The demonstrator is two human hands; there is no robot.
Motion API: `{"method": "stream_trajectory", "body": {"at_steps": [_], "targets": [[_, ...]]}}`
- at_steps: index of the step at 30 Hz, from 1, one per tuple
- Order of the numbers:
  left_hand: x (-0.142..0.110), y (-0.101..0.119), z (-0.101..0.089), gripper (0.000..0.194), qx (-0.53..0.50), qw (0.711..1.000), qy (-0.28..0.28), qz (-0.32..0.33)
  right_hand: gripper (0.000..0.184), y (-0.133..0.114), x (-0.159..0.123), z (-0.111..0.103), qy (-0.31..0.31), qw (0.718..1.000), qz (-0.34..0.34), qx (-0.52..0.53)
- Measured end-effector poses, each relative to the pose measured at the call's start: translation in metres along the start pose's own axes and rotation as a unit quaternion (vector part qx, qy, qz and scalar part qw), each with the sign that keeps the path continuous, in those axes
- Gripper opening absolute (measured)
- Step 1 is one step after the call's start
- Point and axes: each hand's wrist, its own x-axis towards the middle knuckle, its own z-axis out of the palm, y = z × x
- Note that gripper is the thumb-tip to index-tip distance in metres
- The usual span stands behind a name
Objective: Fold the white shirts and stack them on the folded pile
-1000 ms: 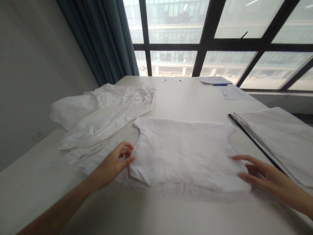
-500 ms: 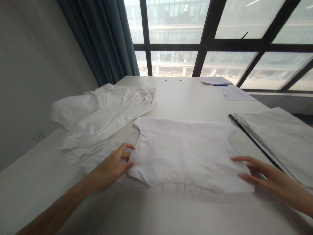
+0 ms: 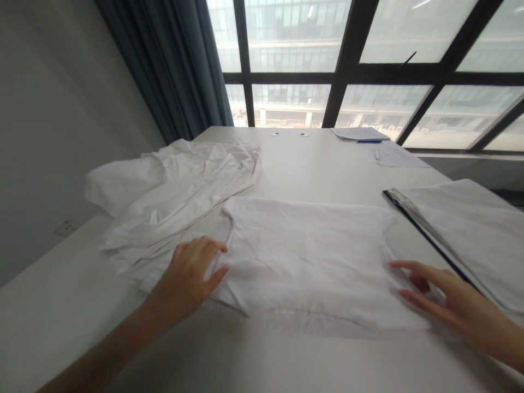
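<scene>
Flat white T-shirt (image 3: pixel 311 262) between hands, long axis left-right. Left hand (image 3: pixel 190 273): fingers loosely curled at left edge, no clear pinch. Right hand (image 3: pixel 444 300): fingers spread at right edge.

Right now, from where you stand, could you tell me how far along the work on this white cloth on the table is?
Done: the white garment lies flat and nearly smooth, and the pale cloth at the right looks folded. In hand: the left hand and right hand rest at the garment's two side edges. Still to do: the crumpled white cloth beside it lies heaped.
</scene>
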Motion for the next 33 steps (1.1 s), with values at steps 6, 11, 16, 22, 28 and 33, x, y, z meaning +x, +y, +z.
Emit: {"method": "stream_trajectory", "body": {"at_steps": [6,11,16,22,28,33], "targets": [[-0.005,0.033,0.006,0.036,0.005,0.965,-0.03,0.262,0.032,-0.035,-0.005,0.011,-0.036,0.985,-0.17,-0.015],[-0.009,0.042,0.018,0.033,0.017,0.956,-0.031,0.29,0.03,-0.061,-0.005,0.028,-0.073,0.963,-0.261,-0.008],[-0.009,0.038,0.02,0.033,-0.008,0.957,-0.018,0.289,0.022,-0.057,-0.002,0.027,-0.014,0.957,-0.291,0.011],[-0.009,0.039,0.016,0.031,-0.014,0.954,-0.019,0.3,0.026,-0.048,-0.005,0.022,-0.018,0.943,-0.329,-0.035],[-0.01,0.037,0.018,0.026,-0.077,0.955,-0.04,0.283,0.023,-0.053,0.003,0.016,-0.059,0.938,-0.342,-0.014],[-0.008,0.038,0.016,0.034,-0.098,0.948,-0.096,0.288,0.021,-0.05,0.004,0.016,-0.124,0.95,-0.283,0.054]]}}
